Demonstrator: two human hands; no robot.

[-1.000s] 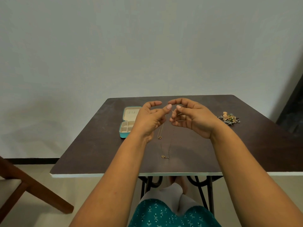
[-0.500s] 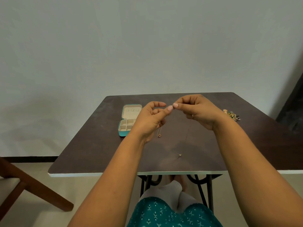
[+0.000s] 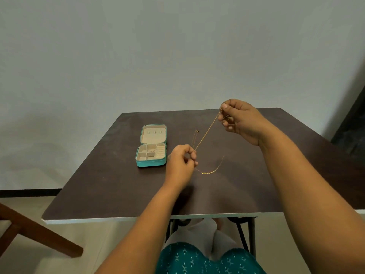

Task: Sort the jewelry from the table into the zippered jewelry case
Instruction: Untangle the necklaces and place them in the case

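head view: gold chain (image 3: 206,131) between both pinching hands (case (image 3: 151,155) open)

We see a dark worktop (image 3: 118,190) against a pale wall (image 3: 138,56), and a wooden chair (image 3: 35,232) near left.

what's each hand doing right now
Left hand: pinching the gold chain at its lower part.
Right hand: pinching the same chain's upper end.

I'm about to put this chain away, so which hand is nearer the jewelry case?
Left. The left hand sits just right of the jewelry case; the right hand is raised farther right, holding the chain.
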